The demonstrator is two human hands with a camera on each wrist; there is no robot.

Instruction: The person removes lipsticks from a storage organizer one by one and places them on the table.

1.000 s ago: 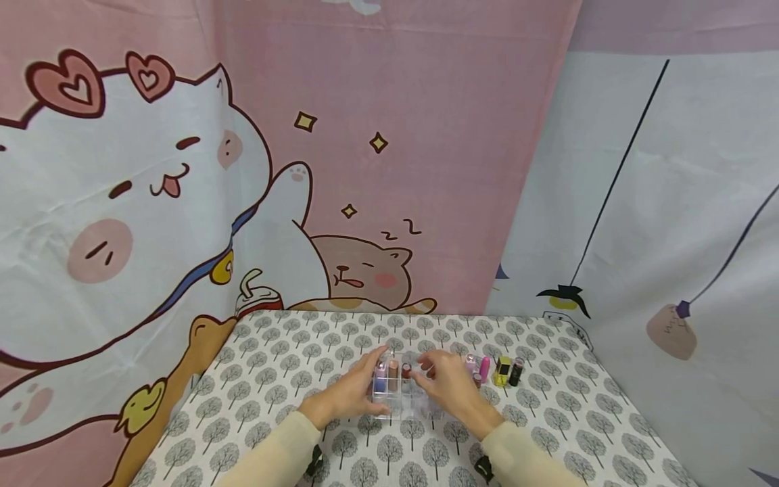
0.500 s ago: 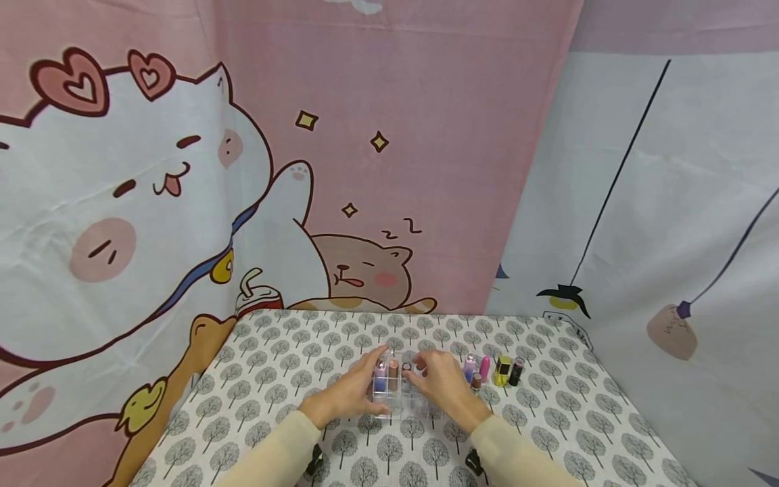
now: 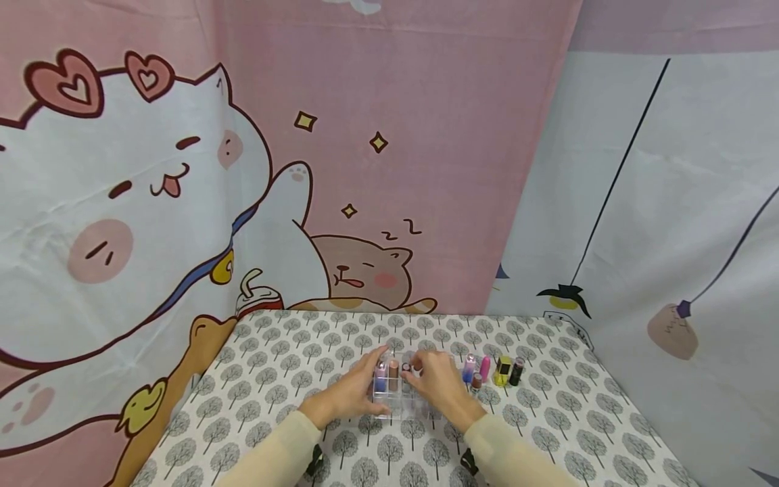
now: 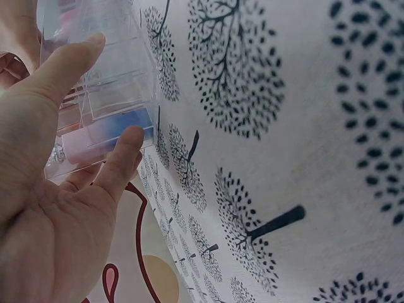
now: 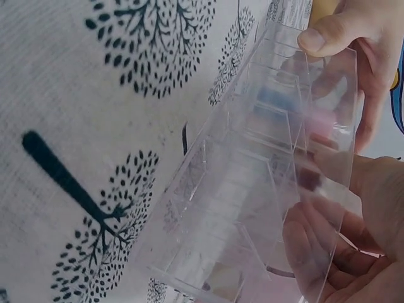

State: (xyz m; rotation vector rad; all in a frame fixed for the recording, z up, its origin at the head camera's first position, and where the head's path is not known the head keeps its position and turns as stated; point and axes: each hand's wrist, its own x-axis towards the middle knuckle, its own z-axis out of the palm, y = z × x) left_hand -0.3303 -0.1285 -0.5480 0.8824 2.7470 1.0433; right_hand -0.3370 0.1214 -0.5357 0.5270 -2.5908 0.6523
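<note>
A clear plastic organizer (image 3: pixel 395 408) with compartments stands on the tablecloth. My left hand (image 3: pixel 348 393) grips its left side, the thumb across the front wall in the left wrist view. Inside stand a pink-to-blue lipstick tube (image 4: pixel 110 134) and a brown tube (image 3: pixel 393 376). My right hand (image 3: pixel 439 384) reaches over the back row, thumb and fingers curled round a small dark-red lipstick (image 5: pixel 309 179), seen blurred through the clear wall in the right wrist view. How deep that lipstick sits in its compartment I cannot tell. The right hand hides part of the organizer's right side.
Right of the organizer stand another pink-to-blue tube (image 3: pixel 469 368), a brown-capped tube (image 3: pixel 476 383), a bright pink tube (image 3: pixel 485 369), a yellow tube with a black patch (image 3: pixel 502 371) and a black tube (image 3: pixel 516 372). A printed curtain (image 3: pixel 450 169) hangs behind the table.
My right hand has shifted slightly left, closer round the dark-red lipstick, uncovering the tubes at the right. The left hand and organizer have stayed in place.
</note>
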